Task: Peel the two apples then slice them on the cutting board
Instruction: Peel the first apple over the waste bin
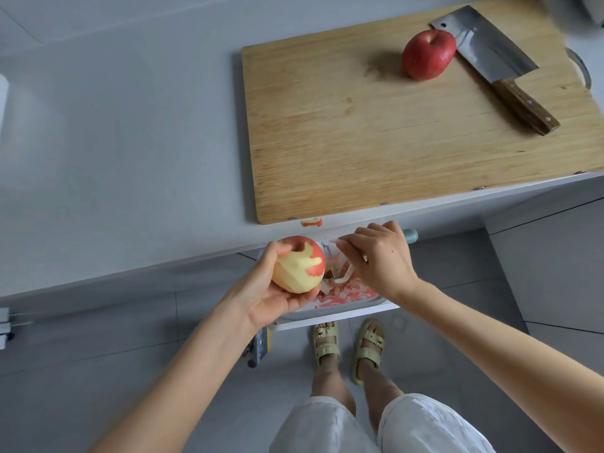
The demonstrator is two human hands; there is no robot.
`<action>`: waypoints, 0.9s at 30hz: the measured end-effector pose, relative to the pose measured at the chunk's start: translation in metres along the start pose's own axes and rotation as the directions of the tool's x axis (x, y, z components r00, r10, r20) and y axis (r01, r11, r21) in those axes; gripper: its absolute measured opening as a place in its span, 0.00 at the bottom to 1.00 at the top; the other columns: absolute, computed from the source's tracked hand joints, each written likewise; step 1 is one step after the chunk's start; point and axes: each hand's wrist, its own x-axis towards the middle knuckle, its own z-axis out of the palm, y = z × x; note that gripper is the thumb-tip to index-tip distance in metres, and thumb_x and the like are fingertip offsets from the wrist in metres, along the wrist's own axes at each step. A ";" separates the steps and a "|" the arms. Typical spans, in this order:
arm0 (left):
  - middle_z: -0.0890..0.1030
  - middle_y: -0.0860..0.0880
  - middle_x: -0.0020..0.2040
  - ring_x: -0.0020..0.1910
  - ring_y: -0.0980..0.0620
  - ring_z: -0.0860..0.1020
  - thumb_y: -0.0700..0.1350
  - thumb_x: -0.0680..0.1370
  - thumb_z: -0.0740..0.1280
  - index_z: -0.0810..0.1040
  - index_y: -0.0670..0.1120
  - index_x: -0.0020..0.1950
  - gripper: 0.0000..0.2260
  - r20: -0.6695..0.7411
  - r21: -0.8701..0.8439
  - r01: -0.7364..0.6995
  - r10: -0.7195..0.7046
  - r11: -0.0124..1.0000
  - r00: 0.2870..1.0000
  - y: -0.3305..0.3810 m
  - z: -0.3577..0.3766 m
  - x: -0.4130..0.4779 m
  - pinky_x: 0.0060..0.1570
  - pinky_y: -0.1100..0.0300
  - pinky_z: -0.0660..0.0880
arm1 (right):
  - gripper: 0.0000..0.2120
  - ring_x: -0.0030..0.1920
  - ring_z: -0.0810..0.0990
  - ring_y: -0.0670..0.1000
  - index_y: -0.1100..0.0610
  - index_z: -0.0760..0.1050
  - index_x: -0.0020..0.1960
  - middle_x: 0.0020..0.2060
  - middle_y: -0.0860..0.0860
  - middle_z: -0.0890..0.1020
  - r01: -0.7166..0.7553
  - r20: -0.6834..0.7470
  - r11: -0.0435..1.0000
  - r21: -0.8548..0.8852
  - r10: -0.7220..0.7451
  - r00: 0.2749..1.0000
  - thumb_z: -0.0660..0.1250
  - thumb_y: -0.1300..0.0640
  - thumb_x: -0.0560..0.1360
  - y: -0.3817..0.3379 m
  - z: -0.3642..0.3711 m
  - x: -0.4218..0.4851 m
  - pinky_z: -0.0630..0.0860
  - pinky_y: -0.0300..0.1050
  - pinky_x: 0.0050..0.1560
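Observation:
My left hand [261,292] grips a mostly peeled apple [299,266], pale yellow with red skin left near the stem, in front of the counter edge. My right hand [379,259] holds a white peeler [333,266] just right of that apple, with a strip of peel hanging from it. A whole red apple [428,53] rests on the wooden cutting board [376,132], at its far side. Beside that apple lies a cleaver [490,57] with a wooden handle.
Below my hands a white bin [353,305] holds red peelings. One scrap of peel [312,222] lies on the grey counter [130,158] at the board's near edge. The counter edge runs just behind my hands; my sandalled feet [346,348] stand on the tiled floor.

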 end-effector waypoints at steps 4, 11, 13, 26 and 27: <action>0.83 0.36 0.41 0.38 0.39 0.82 0.47 0.58 0.75 0.76 0.43 0.55 0.27 0.053 -0.023 0.008 -0.006 1.000 0.999 0.009 -0.005 -0.007 0.34 0.50 0.80 | 0.19 0.31 0.72 0.57 0.61 0.73 0.29 0.24 0.51 0.72 -0.111 0.111 0.991 0.073 0.102 0.989 0.64 0.56 0.78 0.004 0.008 0.003 0.62 0.49 0.40; 0.81 0.38 0.49 0.40 0.43 0.82 0.50 0.75 0.66 0.77 0.44 0.57 0.15 -0.022 -0.042 -0.004 0.003 0.999 1.000 0.001 -0.006 0.001 0.38 0.51 0.81 | 0.14 0.31 0.76 0.53 0.56 0.82 0.39 0.27 0.48 0.78 0.028 -0.106 0.994 0.104 -0.017 0.994 0.62 0.53 0.77 -0.039 -0.008 0.002 0.65 0.47 0.37; 0.82 0.39 0.47 0.42 0.44 0.82 0.51 0.75 0.65 0.77 0.44 0.59 0.16 -0.025 -0.013 -0.010 0.010 1.000 1.000 -0.003 -0.003 0.002 0.38 0.51 0.81 | 0.12 0.32 0.76 0.54 0.56 0.82 0.40 0.28 0.49 0.80 0.052 -0.122 0.998 0.048 -0.046 0.992 0.64 0.53 0.77 -0.046 -0.007 0.001 0.66 0.49 0.37; 0.78 0.35 0.51 0.42 0.39 0.80 0.50 0.72 0.69 0.74 0.43 0.59 0.20 -0.068 -0.093 -0.013 0.007 0.996 0.998 0.008 -0.006 -0.006 0.32 0.52 0.79 | 0.14 0.29 0.74 0.56 0.58 0.80 0.33 0.25 0.50 0.77 0.036 -0.071 0.994 -0.100 -0.043 0.997 0.65 0.56 0.76 -0.011 0.002 -0.005 0.66 0.48 0.37; 0.78 0.35 0.52 0.42 0.39 0.80 0.50 0.71 0.70 0.73 0.43 0.60 0.20 -0.063 -0.097 -0.018 0.012 0.995 0.998 0.010 -0.006 -0.007 0.33 0.52 0.79 | 0.15 0.28 0.73 0.56 0.58 0.79 0.32 0.24 0.50 0.76 -0.017 -0.054 0.997 -0.073 0.013 0.998 0.65 0.56 0.76 -0.008 0.005 -0.006 0.67 0.48 0.37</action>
